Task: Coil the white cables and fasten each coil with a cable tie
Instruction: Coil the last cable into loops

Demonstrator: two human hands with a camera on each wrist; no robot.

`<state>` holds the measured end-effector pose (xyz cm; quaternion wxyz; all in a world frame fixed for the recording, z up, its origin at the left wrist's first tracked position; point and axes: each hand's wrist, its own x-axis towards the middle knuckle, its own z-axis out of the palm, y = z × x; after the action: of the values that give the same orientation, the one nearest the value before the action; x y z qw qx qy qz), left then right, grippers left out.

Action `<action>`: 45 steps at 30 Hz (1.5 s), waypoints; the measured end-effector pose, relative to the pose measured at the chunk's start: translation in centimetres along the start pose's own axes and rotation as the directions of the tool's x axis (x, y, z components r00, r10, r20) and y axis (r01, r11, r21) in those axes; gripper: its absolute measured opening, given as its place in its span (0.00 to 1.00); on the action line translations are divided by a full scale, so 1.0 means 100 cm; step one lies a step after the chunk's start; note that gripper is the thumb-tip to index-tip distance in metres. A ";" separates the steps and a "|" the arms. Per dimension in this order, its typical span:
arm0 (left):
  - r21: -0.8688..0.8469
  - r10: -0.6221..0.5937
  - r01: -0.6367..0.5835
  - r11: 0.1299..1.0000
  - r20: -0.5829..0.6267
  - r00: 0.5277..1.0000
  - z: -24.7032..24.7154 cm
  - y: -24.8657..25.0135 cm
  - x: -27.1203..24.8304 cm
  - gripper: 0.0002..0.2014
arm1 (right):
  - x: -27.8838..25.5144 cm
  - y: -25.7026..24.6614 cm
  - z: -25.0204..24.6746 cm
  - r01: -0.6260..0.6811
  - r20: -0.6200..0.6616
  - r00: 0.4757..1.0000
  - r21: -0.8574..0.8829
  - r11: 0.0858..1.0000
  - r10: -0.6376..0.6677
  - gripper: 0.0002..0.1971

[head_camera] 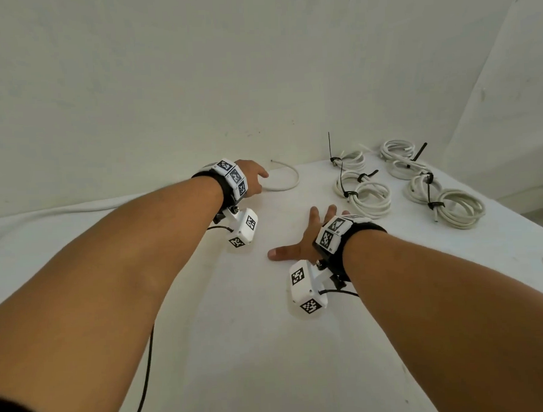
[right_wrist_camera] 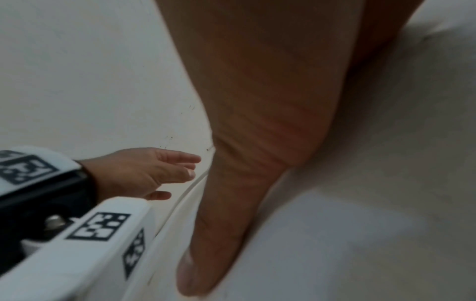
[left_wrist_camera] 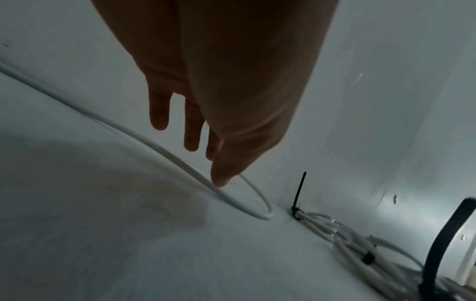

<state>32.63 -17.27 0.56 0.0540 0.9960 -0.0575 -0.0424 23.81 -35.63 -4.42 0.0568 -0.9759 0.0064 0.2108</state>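
A loose white cable (head_camera: 289, 183) runs along the table's back edge from the left and bends into a hook near the wall. My left hand (head_camera: 256, 180) hovers at that bend with straight fingers (left_wrist_camera: 192, 130); its thumb tip sits right at the cable (left_wrist_camera: 180, 160), and I cannot tell if they touch. It holds nothing. My right hand (head_camera: 306, 238) lies flat on the table, fingers spread, thumb (right_wrist_camera: 206, 244) stretched out left. Several finished coils (head_camera: 372, 198), each bound with a black cable tie (head_camera: 344, 188), lie at the back right.
The white table (head_camera: 238, 332) meets a white wall close behind the cable. The coils (left_wrist_camera: 342, 234) fill the back right corner, one tie tail (left_wrist_camera: 300, 189) standing upright. A black lead (head_camera: 146, 360) hangs from my left wrist camera.
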 end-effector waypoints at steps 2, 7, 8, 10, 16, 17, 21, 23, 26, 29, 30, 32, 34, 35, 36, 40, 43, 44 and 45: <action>0.040 0.019 -0.019 0.999 0.018 1.000 0.008 0.001 0.009 0.24 | 0.001 0.000 -0.001 -0.006 0.010 1.000 -0.002 1.000 0.006 0.89; 0.020 0.044 -0.043 0.999 -0.033 0.998 0.015 0.001 0.015 0.11 | 0.000 -0.002 0.001 -0.002 0.006 1.000 0.024 1.000 0.002 0.89; -0.017 0.047 -0.048 0.999 -0.064 0.997 0.014 0.001 0.014 0.09 | -0.001 -0.002 0.001 -0.004 0.004 1.000 0.027 1.000 0.004 0.89; -0.096 0.053 -0.067 0.993 -0.142 0.988 0.010 0.001 0.007 0.09 | 0.000 -0.002 0.002 -0.006 -0.009 1.000 0.023 1.000 0.006 0.85; -0.293 0.042 -0.161 0.942 -0.373 0.927 0.002 0.009 -0.031 0.06 | -0.002 -0.006 -0.008 -0.009 -0.030 0.999 0.208 0.978 0.015 0.70; -0.304 0.046 -0.178 0.936 -0.396 0.917 0.002 0.011 -0.038 0.06 | -0.008 -0.008 -0.014 0.016 -0.047 0.999 0.287 0.958 -0.003 0.63; -0.318 0.056 -0.210 0.925 -0.430 0.901 0.006 0.017 -0.067 0.05 | -0.034 -0.018 -0.040 0.363 -0.357 0.925 0.723 0.588 -0.132 0.23; -0.353 0.035 -0.214 0.911 -0.449 0.893 0.007 0.018 -0.082 0.05 | -0.043 -0.027 -0.046 0.406 -0.402 0.912 0.869 0.283 -0.073 0.18; -0.388 0.002 -0.221 0.895 -0.492 0.871 0.004 0.020 -0.107 0.06 | -0.049 -0.041 -0.050 0.444 -0.445 0.895 0.877 0.184 -0.036 0.08; -0.388 0.006 -0.235 0.891 -0.509 0.861 0.000 0.016 -0.135 0.08 | -0.058 -0.051 -0.053 0.571 -0.579 0.813 0.774 0.272 -0.062 0.08; -0.383 0.006 -0.242 0.891 -0.525 0.851 -0.002 0.013 -0.145 0.08 | -0.062 -0.054 -0.054 0.607 -0.614 0.785 0.739 0.293 -0.080 0.09; -0.425 -0.035 -0.273 0.863 -0.590 0.807 -0.007 0.003 -0.167 0.09 | -0.071 -0.060 -0.056 0.652 -0.654 0.749 0.699 0.294 -0.106 0.11; -0.476 -0.102 -0.362 0.801 -0.705 0.702 -0.014 -0.009 -0.189 0.07 | -0.082 -0.066 -0.057 0.686 -0.674 0.722 0.673 0.277 -0.154 0.11; -0.464 -0.130 -0.417 0.782 -0.775 0.619 -0.017 -0.016 -0.200 0.07 | -0.087 -0.068 -0.058 0.711 -0.689 0.699 0.641 0.289 -0.193 0.11; -0.442 -0.158 -0.450 0.776 -0.827 0.539 -0.021 -0.025 -0.209 0.06 | -0.092 -0.071 -0.057 0.737 -0.701 0.672 0.600 0.312 -0.240 0.11; -0.632 -0.290 -0.364 0.684 -0.694 0.659 -0.041 -0.052 -0.242 0.14 | -0.116 -0.087 -0.051 0.815 -0.678 0.579 0.470 0.338 -0.453 0.11; -0.880 -0.227 -0.266 0.394 -0.373 0.900 -0.049 -0.054 -0.272 0.14 | -0.133 -0.101 -0.047 0.857 -0.669 0.516 0.401 0.324 -0.535 0.11; -0.921 -0.201 -0.224 0.319 -0.297 0.934 -0.049 -0.053 -0.282 0.17 | -0.137 -0.104 -0.046 0.864 -0.669 0.503 0.384 0.325 -0.548 0.11; -0.947 -0.182 -0.189 0.258 -0.240 0.954 -0.048 -0.052 -0.293 0.19 | -0.141 -0.107 -0.046 0.869 -0.668 0.494 0.372 0.326 -0.556 0.11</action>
<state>4.68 -8.15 7.05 0.6576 0.7486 -0.0132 0.0837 13.30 -25.67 6.73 0.4920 -0.7939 -0.3496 -0.0737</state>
